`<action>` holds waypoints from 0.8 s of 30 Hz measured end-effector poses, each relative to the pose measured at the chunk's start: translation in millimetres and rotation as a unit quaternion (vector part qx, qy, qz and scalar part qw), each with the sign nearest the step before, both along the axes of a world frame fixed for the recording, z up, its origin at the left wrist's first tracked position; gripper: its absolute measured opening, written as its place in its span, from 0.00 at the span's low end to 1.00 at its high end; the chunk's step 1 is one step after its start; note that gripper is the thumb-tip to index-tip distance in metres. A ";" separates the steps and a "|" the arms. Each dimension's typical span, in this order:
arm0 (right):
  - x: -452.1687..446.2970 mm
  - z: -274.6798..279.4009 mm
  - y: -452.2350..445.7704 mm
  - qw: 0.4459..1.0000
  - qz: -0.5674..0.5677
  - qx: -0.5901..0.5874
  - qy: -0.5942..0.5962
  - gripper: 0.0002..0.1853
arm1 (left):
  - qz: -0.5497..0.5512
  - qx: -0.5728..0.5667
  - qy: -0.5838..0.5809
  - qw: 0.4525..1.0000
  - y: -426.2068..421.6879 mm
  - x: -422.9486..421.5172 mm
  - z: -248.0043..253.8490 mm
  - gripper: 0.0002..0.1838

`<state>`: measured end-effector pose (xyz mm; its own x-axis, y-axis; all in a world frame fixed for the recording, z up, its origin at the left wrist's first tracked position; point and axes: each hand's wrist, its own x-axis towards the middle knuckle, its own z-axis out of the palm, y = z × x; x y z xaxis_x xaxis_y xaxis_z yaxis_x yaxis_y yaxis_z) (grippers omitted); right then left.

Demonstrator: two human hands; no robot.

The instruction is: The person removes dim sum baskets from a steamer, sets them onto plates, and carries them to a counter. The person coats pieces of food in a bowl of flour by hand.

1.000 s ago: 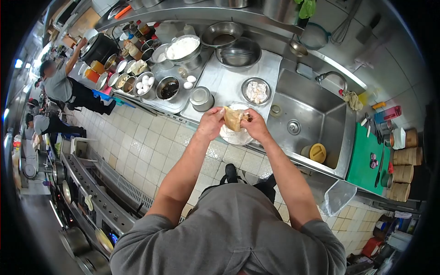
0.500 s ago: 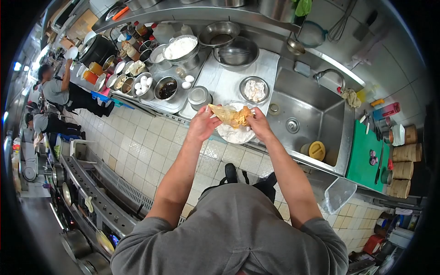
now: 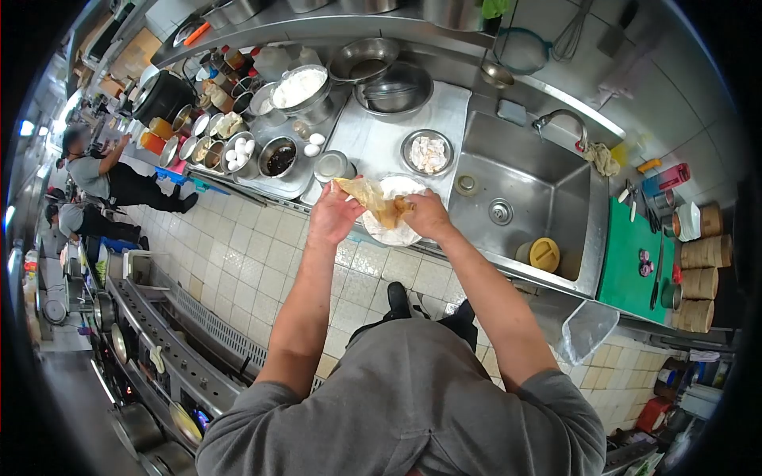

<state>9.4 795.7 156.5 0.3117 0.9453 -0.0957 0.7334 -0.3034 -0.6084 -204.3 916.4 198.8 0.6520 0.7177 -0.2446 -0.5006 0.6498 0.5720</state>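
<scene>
My left hand [image 3: 335, 214] grips a translucent, yellowish, bag-like sheet [image 3: 363, 193], probably thin plastic, near its left end. At the other end, my right hand [image 3: 427, 215] closes its fingers on an orange-brown lumpy food mass [image 3: 393, 213], which lies against the sheet. Both hands are just above a round dish of white powder [image 3: 391, 235]. Behind the dish is a metal bowl of pale, powder-dusted pieces [image 3: 429, 153]. A lidded metal container [image 3: 333, 166] stands close to my left hand. Where the sheet ends and the food begins is hard to make out.
A steel sink [image 3: 516, 174] lies to the right, holding a yellow-lidded container [image 3: 544, 254]. Beyond it are a green cutting board [image 3: 635, 262] and a knife [image 3: 658, 278]. Egg and sauce bowls crowd the left counter. Another person [image 3: 99, 170] stands far left.
My right hand has moved in over the orange-brown food, which now hangs lower over the powder dish. The sheet hangs more folded between my hands. The view has shifted slightly.
</scene>
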 end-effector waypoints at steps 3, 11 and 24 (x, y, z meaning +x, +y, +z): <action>9.8 1.6 -5.5 0.997 0.026 0.045 0.054 0.19 | 0.001 0.017 -0.051 0.999 -11.7 6.3 17.5 0.25; 86.1 29.2 -102.5 0.944 -0.157 0.156 0.246 0.15 | -0.074 0.012 -0.119 0.990 -88.4 96.6 37.8 0.28; 209.3 -49.3 -693.0 0.627 -0.652 0.329 0.273 0.14 | -0.553 -0.197 -0.088 0.805 -538.1 439.1 -70.0 0.24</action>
